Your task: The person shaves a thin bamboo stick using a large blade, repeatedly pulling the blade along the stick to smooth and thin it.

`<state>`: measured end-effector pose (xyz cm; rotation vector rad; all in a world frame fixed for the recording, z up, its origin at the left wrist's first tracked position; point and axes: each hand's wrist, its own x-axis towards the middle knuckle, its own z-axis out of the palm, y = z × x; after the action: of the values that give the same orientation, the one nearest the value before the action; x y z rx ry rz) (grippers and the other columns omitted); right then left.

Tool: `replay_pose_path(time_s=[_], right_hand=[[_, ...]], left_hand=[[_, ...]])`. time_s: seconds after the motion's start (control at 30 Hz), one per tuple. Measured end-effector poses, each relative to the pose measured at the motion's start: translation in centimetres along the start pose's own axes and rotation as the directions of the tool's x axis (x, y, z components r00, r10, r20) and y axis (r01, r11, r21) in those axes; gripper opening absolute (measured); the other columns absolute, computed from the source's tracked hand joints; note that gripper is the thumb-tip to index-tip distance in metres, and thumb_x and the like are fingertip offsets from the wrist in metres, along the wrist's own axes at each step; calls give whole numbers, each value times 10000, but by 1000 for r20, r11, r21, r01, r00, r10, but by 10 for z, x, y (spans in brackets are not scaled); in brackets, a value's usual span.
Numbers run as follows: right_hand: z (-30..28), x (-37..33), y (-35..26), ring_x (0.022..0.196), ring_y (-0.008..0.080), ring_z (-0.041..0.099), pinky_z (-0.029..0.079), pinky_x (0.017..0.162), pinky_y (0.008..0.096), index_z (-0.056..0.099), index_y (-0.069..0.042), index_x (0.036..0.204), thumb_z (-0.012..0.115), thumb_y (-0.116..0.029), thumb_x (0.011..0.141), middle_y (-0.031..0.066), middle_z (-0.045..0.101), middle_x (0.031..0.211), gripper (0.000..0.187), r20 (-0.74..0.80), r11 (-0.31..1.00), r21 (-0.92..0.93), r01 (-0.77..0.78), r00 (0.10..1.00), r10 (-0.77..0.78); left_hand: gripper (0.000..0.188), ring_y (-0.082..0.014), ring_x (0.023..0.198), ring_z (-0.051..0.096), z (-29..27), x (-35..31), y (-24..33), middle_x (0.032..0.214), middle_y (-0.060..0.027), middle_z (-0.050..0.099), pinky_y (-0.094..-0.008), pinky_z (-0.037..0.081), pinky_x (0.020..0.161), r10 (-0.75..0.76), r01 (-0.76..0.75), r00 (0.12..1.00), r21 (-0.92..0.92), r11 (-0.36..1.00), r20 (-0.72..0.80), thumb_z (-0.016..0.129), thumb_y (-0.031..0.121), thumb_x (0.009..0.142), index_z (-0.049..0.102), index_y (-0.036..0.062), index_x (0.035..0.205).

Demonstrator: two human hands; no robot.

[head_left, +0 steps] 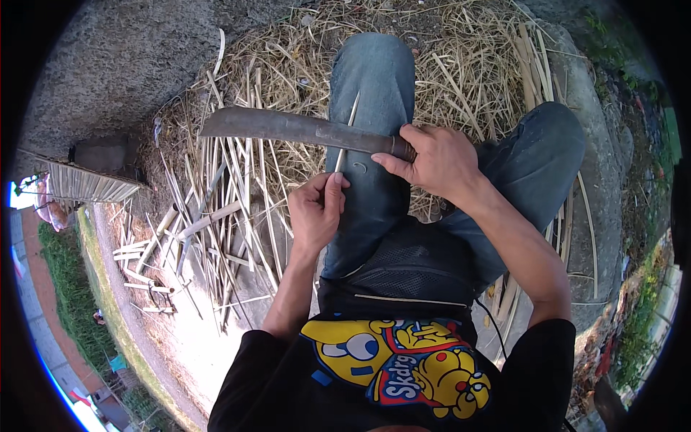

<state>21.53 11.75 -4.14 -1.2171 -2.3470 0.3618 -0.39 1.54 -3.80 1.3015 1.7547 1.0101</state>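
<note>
A thin, pale strip that looks like bamboo (353, 111) is pinched between the thumb and fingers of my left hand (318, 209). It points up and away over my jeans-covered knee. My right hand (440, 162) is wrapped round the handle of a machete (288, 128), its thumb laid along the base of the blade. The broad, dark blade reaches left across my thigh and crosses the strip; whether the two touch I cannot tell. A small curled shaving (359, 165) lies on my jeans (374, 79) beside the strip.
Many split strips (241, 173) and a few thicker bamboo pieces (209, 219) lie heaped on the ground at left. Shavings (461, 79) cover the ground ahead. More long strips (536, 65) lie at right on a stone slab (601, 180). A rough grey wall (122, 72) rises at far left.
</note>
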Motion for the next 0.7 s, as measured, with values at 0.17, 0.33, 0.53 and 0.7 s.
replay_pose_path(time_s=[0.17,0.33,0.53,0.7], right_hand=[[1,-2,0,549,325,670,539,504,422,670,-50,848,676,-689,854,106,630,605,639,-8,996,-66,65,998,-65],[-3,0,11,542,338,661,535,508,431,667,-46,849,651,-685,880,117,618,589,640,34,997,-2,-75,997,75],[-11,-2,2,551,360,646,501,516,438,653,-21,821,664,-637,906,152,601,586,622,21,993,114,-4,1000,1],[-10,2,4,556,366,660,511,511,457,629,-35,772,629,-670,912,144,567,519,651,-59,972,235,32,998,-19]], left_hand=[[290,-55,503,508,-8,-23,-6,547,-3,568,-263,380,471,-6,9,999,54,998,-42,622,190,1035,718,-12,851],[239,-87,500,549,-19,-99,-71,550,-43,577,-281,426,492,29,-30,1000,171,985,11,644,156,1007,724,6,838],[332,-38,512,480,-29,-99,-84,567,31,532,-232,353,477,-39,26,989,-87,996,-141,544,221,1083,680,-29,912],[401,-44,511,475,-18,-43,-43,565,6,538,-229,361,500,-17,5,998,-205,979,-57,503,289,1104,650,-12,882]])
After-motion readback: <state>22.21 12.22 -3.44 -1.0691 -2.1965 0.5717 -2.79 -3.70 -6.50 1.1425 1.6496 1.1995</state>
